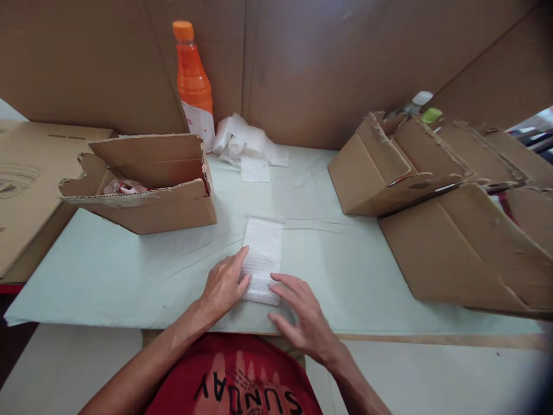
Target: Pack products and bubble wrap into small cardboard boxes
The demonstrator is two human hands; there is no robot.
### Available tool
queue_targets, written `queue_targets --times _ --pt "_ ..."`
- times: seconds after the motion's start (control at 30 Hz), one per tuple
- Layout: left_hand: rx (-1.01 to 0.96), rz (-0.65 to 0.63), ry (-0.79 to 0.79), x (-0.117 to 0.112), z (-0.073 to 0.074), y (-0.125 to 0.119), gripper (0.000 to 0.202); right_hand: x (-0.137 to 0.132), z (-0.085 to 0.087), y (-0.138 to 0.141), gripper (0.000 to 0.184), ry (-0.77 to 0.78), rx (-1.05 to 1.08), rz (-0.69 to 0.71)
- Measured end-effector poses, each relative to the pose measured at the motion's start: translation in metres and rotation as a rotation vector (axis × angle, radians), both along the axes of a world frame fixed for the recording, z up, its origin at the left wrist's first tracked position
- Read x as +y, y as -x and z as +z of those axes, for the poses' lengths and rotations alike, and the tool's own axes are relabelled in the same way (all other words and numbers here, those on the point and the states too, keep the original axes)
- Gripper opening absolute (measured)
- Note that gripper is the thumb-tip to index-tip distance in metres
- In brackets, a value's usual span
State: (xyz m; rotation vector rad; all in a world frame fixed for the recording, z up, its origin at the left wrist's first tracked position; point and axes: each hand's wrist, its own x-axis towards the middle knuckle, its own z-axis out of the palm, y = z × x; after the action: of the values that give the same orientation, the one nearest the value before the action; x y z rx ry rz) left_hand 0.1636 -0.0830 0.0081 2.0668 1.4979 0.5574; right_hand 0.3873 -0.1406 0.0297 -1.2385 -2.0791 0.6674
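A clear strip of bubble wrap point(262, 248) lies flat on the pale green table cover, its near end doubled over or thicker. My left hand point(223, 283) rests along the left edge of the strip, thumb and forefinger stretched out onto it. At the near right corner, my right hand point(300, 311) has its fingers apart, with the fingertips at the edge of the wrap and the thumb lower down. Neither hand grips anything. Whether something is rolled inside the near end, I cannot tell.
An open cardboard box point(173, 210) with wrapped items stands left. Behind it are an orange bottle point(193, 80) and a pile of bubble wrap pieces point(244, 138). Several open cardboard boxes point(466, 248) line the right side. A large flat carton point(38, 173) sits far left.
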Motion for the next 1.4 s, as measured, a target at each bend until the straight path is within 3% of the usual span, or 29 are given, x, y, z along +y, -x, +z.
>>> queue_targets --times 0.1,0.23,0.33,0.43,0.57,0.67,0.77,0.87,0.97,1.07,1.23,1.4 --pt "-0.041 0.004 -0.152 -0.005 0.002 0.001 0.063 -0.004 -0.020 0.018 0.041 -0.137 -0.177 -0.007" --pt "-0.137 -0.088 -0.313 -0.022 0.013 0.013 0.060 0.001 -0.027 0.027 0.027 -0.213 -0.104 -0.072" --pt "-0.169 -0.194 -0.259 -0.038 0.015 0.021 0.047 0.003 -0.019 0.026 0.022 -0.044 0.034 -0.078" --pt "-0.188 -0.135 -0.165 -0.046 0.011 0.020 0.039 0.001 -0.010 0.022 0.020 0.111 0.117 -0.118" --pt "-0.224 -0.022 -0.098 -0.042 0.004 0.010 0.040 -0.009 -0.006 0.016 0.022 -0.162 0.038 -0.264" --pt "-0.183 -0.024 -0.129 -0.037 0.003 0.005 0.040 -0.017 -0.008 0.017 0.027 -0.284 -0.121 -0.162" --pt "-0.101 -0.002 -0.256 -0.037 0.005 0.005 0.037 -0.016 -0.014 0.023 0.031 -0.273 -0.251 -0.062" --pt "-0.099 -0.099 -0.342 -0.041 0.009 0.013 0.038 -0.009 -0.017 0.026 0.028 -0.258 -0.214 -0.069" --pt "-0.180 -0.179 -0.286 -0.048 0.012 0.021 0.037 -0.004 -0.015 0.022 0.025 -0.130 -0.077 -0.057" --pt "-0.235 -0.098 -0.177 -0.050 0.011 0.023 0.035 -0.004 -0.012 0.017 0.024 0.018 -0.005 -0.066" --pt "-0.172 0.015 -0.151 -0.037 0.005 0.014 0.034 -0.008 -0.009 0.019 0.024 -0.263 -0.078 -0.252" --pt "-0.032 0.043 -0.160 -0.028 0.006 0.006 0.033 -0.007 -0.012 0.030 0.030 -0.273 -0.250 -0.058"
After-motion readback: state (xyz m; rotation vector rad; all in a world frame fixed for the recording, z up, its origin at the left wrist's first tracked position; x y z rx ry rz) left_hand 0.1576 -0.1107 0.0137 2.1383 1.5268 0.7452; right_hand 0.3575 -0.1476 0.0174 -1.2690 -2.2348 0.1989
